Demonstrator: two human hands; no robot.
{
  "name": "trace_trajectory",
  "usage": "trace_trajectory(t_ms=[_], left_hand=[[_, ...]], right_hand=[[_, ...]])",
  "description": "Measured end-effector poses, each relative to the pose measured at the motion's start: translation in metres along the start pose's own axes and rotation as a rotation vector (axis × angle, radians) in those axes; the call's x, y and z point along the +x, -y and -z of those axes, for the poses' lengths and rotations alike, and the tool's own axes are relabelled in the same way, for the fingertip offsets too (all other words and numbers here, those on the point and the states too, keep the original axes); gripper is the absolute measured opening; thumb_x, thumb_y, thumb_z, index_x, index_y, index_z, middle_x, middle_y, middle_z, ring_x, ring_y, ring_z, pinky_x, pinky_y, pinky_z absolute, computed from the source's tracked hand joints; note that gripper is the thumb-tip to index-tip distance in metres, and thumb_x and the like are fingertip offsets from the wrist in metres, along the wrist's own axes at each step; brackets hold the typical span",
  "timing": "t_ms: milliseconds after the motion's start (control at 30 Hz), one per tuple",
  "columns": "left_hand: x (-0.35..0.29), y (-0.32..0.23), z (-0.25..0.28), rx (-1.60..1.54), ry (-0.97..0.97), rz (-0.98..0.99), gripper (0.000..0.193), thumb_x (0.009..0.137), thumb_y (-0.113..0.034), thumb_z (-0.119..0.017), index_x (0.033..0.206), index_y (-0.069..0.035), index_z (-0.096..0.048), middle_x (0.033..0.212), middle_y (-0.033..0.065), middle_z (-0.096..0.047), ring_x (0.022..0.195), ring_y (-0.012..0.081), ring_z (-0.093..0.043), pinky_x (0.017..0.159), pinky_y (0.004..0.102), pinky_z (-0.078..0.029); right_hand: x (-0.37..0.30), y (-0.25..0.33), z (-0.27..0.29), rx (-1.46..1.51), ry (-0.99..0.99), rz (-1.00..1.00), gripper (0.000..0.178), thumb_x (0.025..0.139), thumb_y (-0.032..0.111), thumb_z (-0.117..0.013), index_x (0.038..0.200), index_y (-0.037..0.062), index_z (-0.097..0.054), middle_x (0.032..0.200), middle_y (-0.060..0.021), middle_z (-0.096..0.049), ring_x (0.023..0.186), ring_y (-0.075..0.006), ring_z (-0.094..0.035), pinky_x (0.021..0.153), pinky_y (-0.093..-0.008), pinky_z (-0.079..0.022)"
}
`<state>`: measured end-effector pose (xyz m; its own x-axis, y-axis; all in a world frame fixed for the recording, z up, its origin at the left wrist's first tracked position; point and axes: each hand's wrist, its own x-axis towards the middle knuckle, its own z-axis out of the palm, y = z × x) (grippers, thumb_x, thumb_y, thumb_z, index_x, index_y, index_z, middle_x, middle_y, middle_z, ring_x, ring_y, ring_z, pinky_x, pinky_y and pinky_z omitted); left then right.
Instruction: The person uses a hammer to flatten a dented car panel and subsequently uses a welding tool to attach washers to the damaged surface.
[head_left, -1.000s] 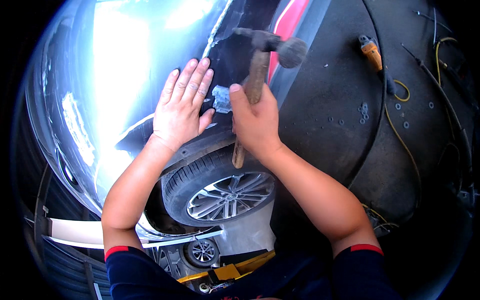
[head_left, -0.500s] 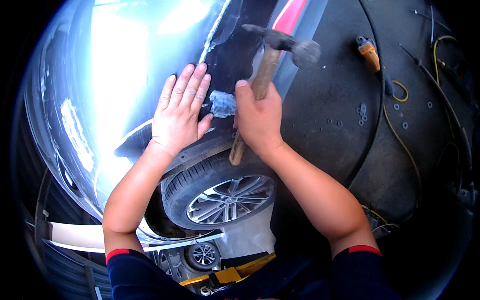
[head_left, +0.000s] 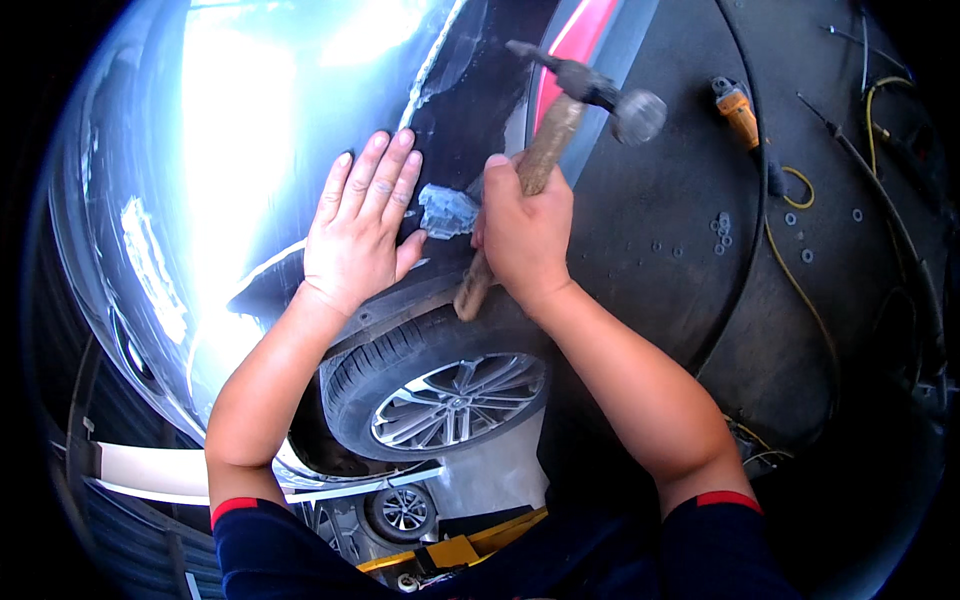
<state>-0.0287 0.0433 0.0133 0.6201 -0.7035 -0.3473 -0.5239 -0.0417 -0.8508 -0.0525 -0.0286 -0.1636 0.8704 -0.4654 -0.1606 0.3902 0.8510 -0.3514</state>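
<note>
My left hand (head_left: 362, 225) lies flat, fingers stretched out, on the glossy dark car body panel (head_left: 455, 135). Beside its thumb is a bluish-grey sanded patch (head_left: 447, 211) on the paint. My right hand (head_left: 528, 225) is wrapped round the wooden handle of a hammer (head_left: 556, 130). The hammer's dark metal head, round at one end and pointed at the other, is raised near the red tail light (head_left: 578, 45). Below both hands sits the car's wheel (head_left: 450, 400) with silver spokes.
On the dark floor at the right lie an orange and black power tool (head_left: 738, 115), several loose washers (head_left: 722, 230), a black hose (head_left: 752, 270) and yellow cables (head_left: 800, 285). Another wheel (head_left: 402, 512) and a yellow bar (head_left: 460, 552) show near the bottom.
My right hand has shifted slightly to the right with the hammer, whose head has swung a little right and tilted. My left hand has stayed on the panel.
</note>
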Motion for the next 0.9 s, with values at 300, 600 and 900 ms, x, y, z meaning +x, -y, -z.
trace_trajectory(t_ms=[300,600,900], left_hand=[[-0.001,-0.002,-0.002,-0.006,0.007,0.007,0.090,0.085,-0.044,-0.067,0.159,-0.006,-0.035,0.171,0.0107,-0.024,0.159,0.0283,-0.018,0.129,0.0471,-0.010],[-0.002,-0.002,-0.003,0.001,0.015,0.018,0.090,0.084,-0.044,-0.067,0.159,-0.006,-0.036,0.171,0.0105,-0.024,0.159,0.0281,-0.018,0.129,0.0474,-0.011],[-0.004,0.000,-0.001,-0.028,-0.017,0.002,0.091,0.083,-0.047,-0.067,0.158,-0.007,-0.038,0.170,0.0097,-0.027,0.159,0.0272,-0.018,0.130,0.0467,-0.009]], right_hand=[[0.017,0.006,0.002,0.001,-0.029,-0.029,0.020,0.098,0.016,-0.063,0.086,0.0005,-0.057,0.069,-0.0031,-0.059,0.065,-0.0118,-0.054,0.060,-0.0345,-0.047],[0.028,0.022,0.002,-0.020,0.091,-0.133,0.024,0.103,0.018,-0.056,0.084,0.0048,-0.050,0.057,-0.0039,-0.053,0.042,-0.0140,-0.053,0.041,-0.0307,-0.044],[0.034,0.036,-0.003,0.130,0.004,-0.079,0.024,0.104,0.015,-0.054,0.083,0.0055,-0.046,0.057,-0.0029,-0.048,0.041,-0.0142,-0.048,0.040,-0.0331,-0.044]])
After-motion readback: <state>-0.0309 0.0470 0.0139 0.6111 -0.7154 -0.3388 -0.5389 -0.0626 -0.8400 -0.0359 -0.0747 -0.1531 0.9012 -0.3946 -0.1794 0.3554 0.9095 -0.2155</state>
